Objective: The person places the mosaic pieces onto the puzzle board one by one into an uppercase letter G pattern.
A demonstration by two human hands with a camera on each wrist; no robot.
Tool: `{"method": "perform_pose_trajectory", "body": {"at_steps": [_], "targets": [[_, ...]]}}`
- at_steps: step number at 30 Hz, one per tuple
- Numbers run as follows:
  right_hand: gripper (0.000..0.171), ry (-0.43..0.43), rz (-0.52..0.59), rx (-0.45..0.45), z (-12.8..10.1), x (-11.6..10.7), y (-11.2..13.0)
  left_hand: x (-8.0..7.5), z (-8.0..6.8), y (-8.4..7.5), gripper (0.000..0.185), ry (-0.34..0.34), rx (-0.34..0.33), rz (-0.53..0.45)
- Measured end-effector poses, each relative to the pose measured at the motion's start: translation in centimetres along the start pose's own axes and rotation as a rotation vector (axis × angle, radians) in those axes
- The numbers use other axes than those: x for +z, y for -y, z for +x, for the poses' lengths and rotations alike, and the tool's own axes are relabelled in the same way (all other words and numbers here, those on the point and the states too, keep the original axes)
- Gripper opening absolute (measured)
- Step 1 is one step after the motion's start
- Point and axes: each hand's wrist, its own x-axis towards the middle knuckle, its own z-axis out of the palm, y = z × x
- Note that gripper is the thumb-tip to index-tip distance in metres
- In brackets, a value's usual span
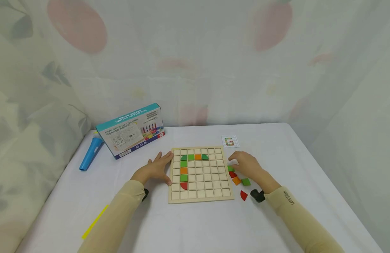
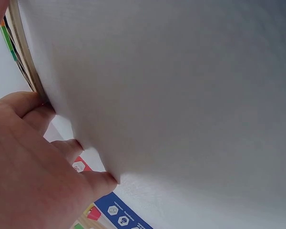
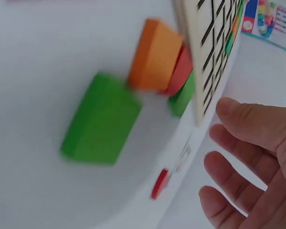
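Observation:
A wooden grid board [image 1: 201,201] lies flat on the table, with green, orange and red pieces in its cells along an upper row and down a left column. My left hand [image 1: 155,170] touches the board's left edge with fingers spread. Just off the right edge, my right hand [image 1: 247,164] hovers with thumb and fingers apart, nothing between them in the right wrist view. Below it lie a green square [image 1: 246,182], an orange square [image 1: 236,181], a red piece [image 1: 233,174] and another green piece [image 1: 231,168]. A red quarter-round piece [image 1: 244,195] lies nearer me.
Behind the board's right corner lies a small card [image 1: 230,141] with a coloured G on a grid. A cardboard box [image 1: 131,133] stands at the back left, beside a blue stick-like object [image 1: 91,154]. A yellow strip [image 1: 95,222] is partly hidden by my left sleeve.

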Motion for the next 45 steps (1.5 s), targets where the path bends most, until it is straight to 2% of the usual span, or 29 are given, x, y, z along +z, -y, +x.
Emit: {"method": "perform_pose_trajectory", "body": {"at_steps": [9, 14, 22, 29, 35, 42, 45], "targets": [[0.025, 0.107, 0.021, 0.078, 0.1, 1.1, -0.9, -0.1, -0.1, 0.0, 0.122, -0.004, 0.009, -0.005], [0.025, 0.095, 0.000, 0.059, 0.1, 1.4, -0.8, -0.1, -0.1, 0.0, 0.123, -0.001, 0.017, -0.006], [0.024, 0.071, -0.037, 0.055, -0.1, 0.7, -0.9, -0.2, 0.1, 0.0, 0.124, 0.004, 0.006, 0.003], [0.026, 0.001, -0.065, 0.053, -0.2, 0.3, -0.5, 0.1, 0.1, 0.2, 0.124, 0.003, 0.007, 0.006], [0.028, -0.024, -0.035, -0.035, -0.3, 0.6, 2.8, 0.2, -0.1, 0.2, 0.125, 0.022, -0.001, 0.005], [0.024, -0.061, -0.070, -0.264, 0.4, 2.5, 7.6, 0.0, 0.0, 0.2, 0.125, 0.011, 0.004, 0.004], [0.023, -0.034, -0.095, -0.334, 0.5, 3.6, 9.2, 0.0, 0.1, 0.1, 0.124, 0.015, -0.002, -0.006]]}}
